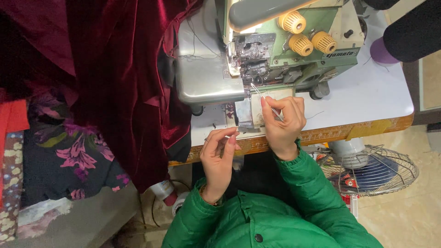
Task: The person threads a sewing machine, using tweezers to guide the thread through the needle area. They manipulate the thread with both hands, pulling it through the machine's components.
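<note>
Head view: right hand [284,120] pinches slim metal tweezers [264,100], their tips pointing up-left at the green overlock machine [294,50]; left hand [219,154] hovers nearby below, fingertips pinched, apparently on thread too fine to confirm; dark red velvet [124,78] hangs left.

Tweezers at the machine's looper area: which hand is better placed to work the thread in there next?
Right, probably. The right hand already holds the tweezers, tips angled toward the green sewing machine. The left hand sits lower at the table edge, fingers pinched, seemingly on thread.
</note>
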